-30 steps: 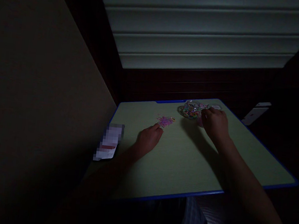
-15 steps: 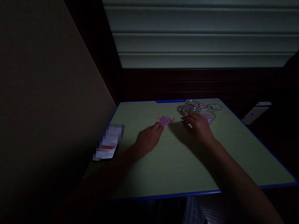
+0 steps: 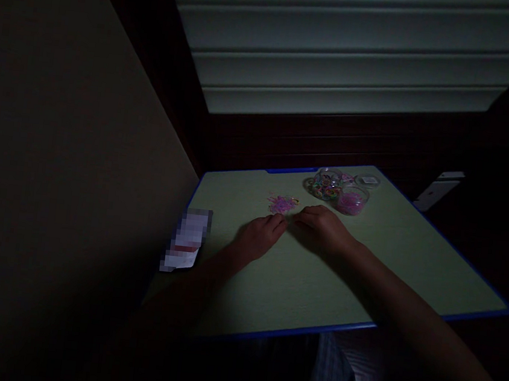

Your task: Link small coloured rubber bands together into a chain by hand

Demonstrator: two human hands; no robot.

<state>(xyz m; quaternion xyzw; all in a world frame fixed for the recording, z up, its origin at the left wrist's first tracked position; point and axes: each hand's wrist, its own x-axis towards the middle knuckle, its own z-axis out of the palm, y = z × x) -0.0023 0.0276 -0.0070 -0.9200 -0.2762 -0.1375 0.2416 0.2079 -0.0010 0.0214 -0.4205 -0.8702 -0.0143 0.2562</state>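
Note:
A small pile of pink and purple bands (image 3: pixel 281 204) lies on the pale green table (image 3: pixel 308 281). Just on the near side of it is my left hand (image 3: pixel 262 235), its fingers pinched together. My right hand (image 3: pixel 323 227) is close by on the right, fingertips also pinched and almost meeting the left ones. Whatever either pinch holds is too small and dark to make out. Behind my right hand stands a clear round tub (image 3: pixel 352 201) with pink pieces inside. Next to it is a clear container (image 3: pixel 328 183) with multicoloured rings in and around it.
A clear lid (image 3: pixel 367 181) with a white label lies at the far right corner. On the left edge rests a phone (image 3: pixel 189 241), its screen blurred out. A white device (image 3: pixel 438 192) stands beyond the table's right side. A wall (image 3: pixel 82 136) borders the left.
My right hand has moved left and nearer, away from the containers, to meet my left hand. My left hand has shifted slightly right. The pink tub is now uncovered to view.

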